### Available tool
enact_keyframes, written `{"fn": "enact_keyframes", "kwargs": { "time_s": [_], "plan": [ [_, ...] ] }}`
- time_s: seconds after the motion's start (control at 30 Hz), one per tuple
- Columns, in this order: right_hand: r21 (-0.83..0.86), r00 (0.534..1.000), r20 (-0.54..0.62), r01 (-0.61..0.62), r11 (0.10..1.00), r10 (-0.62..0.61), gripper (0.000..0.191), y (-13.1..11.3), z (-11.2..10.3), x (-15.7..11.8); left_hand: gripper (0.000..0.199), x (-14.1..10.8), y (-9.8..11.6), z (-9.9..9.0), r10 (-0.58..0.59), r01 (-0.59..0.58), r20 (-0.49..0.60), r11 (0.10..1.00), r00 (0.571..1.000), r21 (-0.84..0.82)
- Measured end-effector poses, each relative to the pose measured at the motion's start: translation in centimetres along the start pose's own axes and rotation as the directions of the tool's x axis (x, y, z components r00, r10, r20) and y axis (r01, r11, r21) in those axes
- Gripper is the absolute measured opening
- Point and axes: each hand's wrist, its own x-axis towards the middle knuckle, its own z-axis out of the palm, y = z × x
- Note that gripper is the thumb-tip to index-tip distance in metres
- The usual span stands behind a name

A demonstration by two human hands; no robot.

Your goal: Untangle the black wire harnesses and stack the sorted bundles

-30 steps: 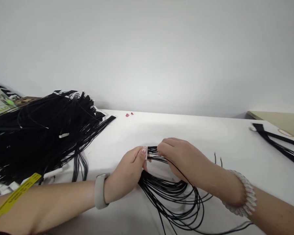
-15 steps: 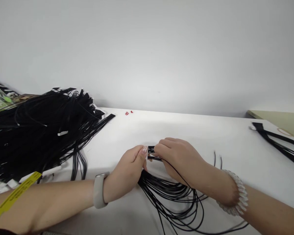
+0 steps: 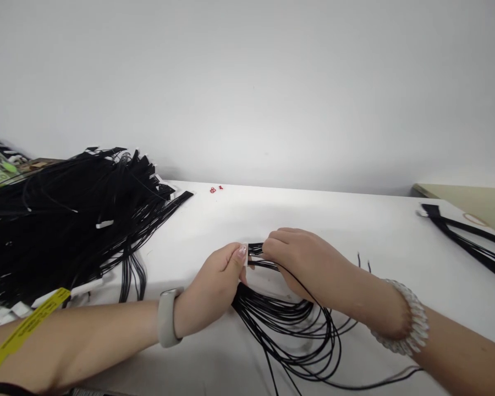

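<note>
My left hand [image 3: 220, 289] pinches a small white connector [image 3: 245, 256] between thumb and fingers, its thumb lying over the near face. Thin black wires [image 3: 254, 249] run from the connector's right side into my right hand [image 3: 303, 261], whose fingers are closed round them a short way off. One wire arcs down below the right hand. The rest of the wire bundle [image 3: 272, 311] hangs from under the left hand and loops over the white table [image 3: 198, 352]. The right fingertips are partly hidden behind the hand.
A large pile of black wire harnesses [image 3: 78, 220] with white connectors covers the table's left side. Small red pieces [image 3: 213, 190] lie near the back edge by the wall. Another black harness [image 3: 437, 214] lies at the far right. A yellow printed strip [image 3: 28, 333] crosses the left forearm.
My right hand has shifted slightly right, away from the connector, showing a little more wire between the hands. The left hand keeps its pinch on the connector.
</note>
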Motion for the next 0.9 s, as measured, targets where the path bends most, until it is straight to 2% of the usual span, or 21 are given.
{"fn": "enact_keyframes", "kwargs": {
  "time_s": [0.57,0.63,0.73,0.8,0.9],
  "plan": [
    [-0.040,0.998,-0.033,0.050,0.998,-0.051,0.012,-0.2,0.3,0.1,0.037,-0.1,0.1,0.3,0.008,-0.009,0.011,0.999,1.000,0.051],
    [-0.009,0.999,0.010,0.033,0.999,-0.033,0.010,0.1,0.0,0.1,0.037,0.0,0.2,0.2,0.010,-0.010,0.014,1.000,1.000,0.028],
    [0.014,0.998,0.042,-0.054,0.998,0.054,0.012,0.5,-0.5,0.1,0.038,0.0,0.3,0.2,0.007,-0.006,0.016,0.999,1.000,-0.038],
    [-0.001,0.994,-0.011,-0.109,0.994,0.109,0.013,0.6,-0.9,0.1,0.039,0.0,0.2,0.1,-0.002,0.002,0.003,0.996,1.000,-0.089],
    [-0.014,0.976,-0.181,-0.125,0.992,0.120,0.033,0.8,-2.2,0.0,0.041,0.2,-0.1,0.0,-0.049,0.041,-0.036,0.981,0.998,-0.188]
  ]
}}
